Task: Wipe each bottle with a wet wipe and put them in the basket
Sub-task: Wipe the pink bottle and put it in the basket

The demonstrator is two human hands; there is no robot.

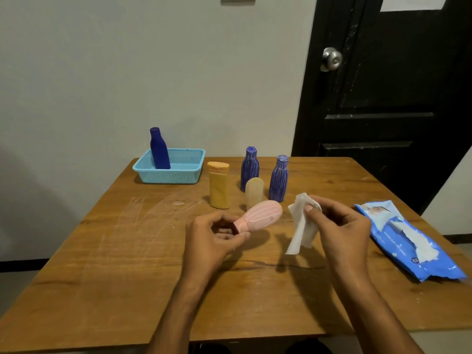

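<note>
6 bottles were counted: 1 pink bottle (260,215) was gripped by the left hand (217,236) at center frame, 1 dark blue bottle (159,149) stood in the basket (189,172), 4 stood on the table (102,251); 1 wet wipe (301,226) was pinched by the right hand (342,226).

Left bench (107,251) half bare up to basket (176,175). Yellow bottle (218,186), two striped bottles (249,167) (279,178) and pale cap (253,191) clustered centre-back. Wipe pack (408,241) blocked right edge.

pink ribbed bottle (258,217) — tilted, held off table | white wet wipe (301,223) — dangling | blue basket (178,175) — far-left
</note>
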